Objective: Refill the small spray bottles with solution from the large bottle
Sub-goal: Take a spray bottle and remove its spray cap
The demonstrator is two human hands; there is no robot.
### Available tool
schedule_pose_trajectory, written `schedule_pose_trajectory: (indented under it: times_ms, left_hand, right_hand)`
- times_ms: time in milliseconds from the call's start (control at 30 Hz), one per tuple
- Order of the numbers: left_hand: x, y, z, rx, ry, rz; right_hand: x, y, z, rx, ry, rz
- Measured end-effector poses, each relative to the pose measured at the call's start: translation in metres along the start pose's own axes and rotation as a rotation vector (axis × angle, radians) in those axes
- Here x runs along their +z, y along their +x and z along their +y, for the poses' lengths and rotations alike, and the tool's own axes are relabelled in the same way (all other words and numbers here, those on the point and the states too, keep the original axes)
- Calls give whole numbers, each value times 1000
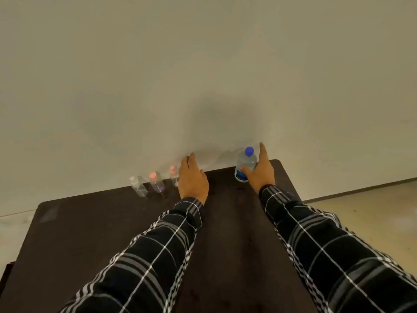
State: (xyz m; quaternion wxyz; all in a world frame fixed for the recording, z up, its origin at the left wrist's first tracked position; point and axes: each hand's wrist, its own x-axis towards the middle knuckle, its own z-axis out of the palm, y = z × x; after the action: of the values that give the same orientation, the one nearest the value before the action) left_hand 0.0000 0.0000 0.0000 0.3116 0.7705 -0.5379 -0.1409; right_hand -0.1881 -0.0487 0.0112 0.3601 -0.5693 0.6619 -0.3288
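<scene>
— What are the hands doing?
— The right hand [259, 175] is open against the large bottle [246, 161], which stands upright at the table's [225, 222] far right. The fingers lie straight along its right side and the thumb lies across its front.
— And the left?
— The left hand [191, 179] is relaxed, nearly flat, holding nothing. It is just right of a pink-capped spray bottle [173, 175]; I cannot tell if they touch.
— Others?
— Further left along the far edge are a wider pink-capped bottle [156, 181] and a white-capped bottle [138, 185].

Dark brown table [67, 233] vs plain beige wall [203, 64], pale floor [372, 211] L & R
</scene>
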Motion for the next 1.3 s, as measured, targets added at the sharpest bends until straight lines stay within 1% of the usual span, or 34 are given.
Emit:
schedule_pose_trajectory:
  times_ms: [67, 167, 367, 533, 633, 800, 900, 1100, 1300]
  left_hand:
    - [2, 3, 2, -75, -57, 9]
    - [7, 3, 0, -158, -101, -22]
    - [22, 10, -9, -292, -168, -26]
    - [27, 12, -12, -286, -167, 21]
    - [30, 11, -14, -276, -126, 32]
    - [28, 1, -21, -192, -100, 40]
    - [17, -15, -24, -147, -97, 25]
    - [-24, -53, -42, -121, -33, 18]
    - [-64, -111, -71, -63, -69, 74]
  right_hand:
    - [0, 3, 1, 45, 50, 6]
    - [0, 5, 3, 135, 97, -4]
    - [7, 12, 10, 163, 127, 14]
    - [16, 13, 16, 108, 162, 6]
    - [20, 13, 20, 104, 198, 23]
    - [20, 4, 27, 66, 233, 25]
    - [20, -14, 32, 50, 238, -26]
    - [25, -71, 32, -57, 221, -161]
    - [33, -126, 27, -150, 192, -289]
